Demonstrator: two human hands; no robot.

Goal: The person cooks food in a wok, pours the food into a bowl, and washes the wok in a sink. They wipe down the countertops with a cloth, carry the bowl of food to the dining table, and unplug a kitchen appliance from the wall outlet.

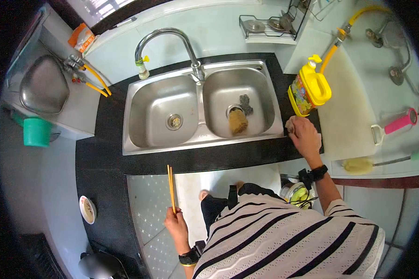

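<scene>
Spanning the scene left to right, a black counter (209, 161) carries a two-basin steel sink (163, 150). A curved faucet (172, 31) rises from the sink's far edge, its spout over the left basin. Right of the sink stands a yellow bottle (307, 88), upright, with a pump top. The right hand (306, 135) rests on the counter just to the near side of the bottle; its fingers are bent down on a crumpled pale-brown cloth (291, 125), mostly covered, so a firm grip cannot be confirmed. The left hand (176, 228) is at the near side, clear of the counter, fingers closed around a pair of chopsticks (171, 190) with tips pointing far. A small white bowl (94, 213) sits at near left. In the right basin, a brown scrubber (237, 122) lies by the drain, with a dark scourer (245, 105) just beyond it.
</scene>
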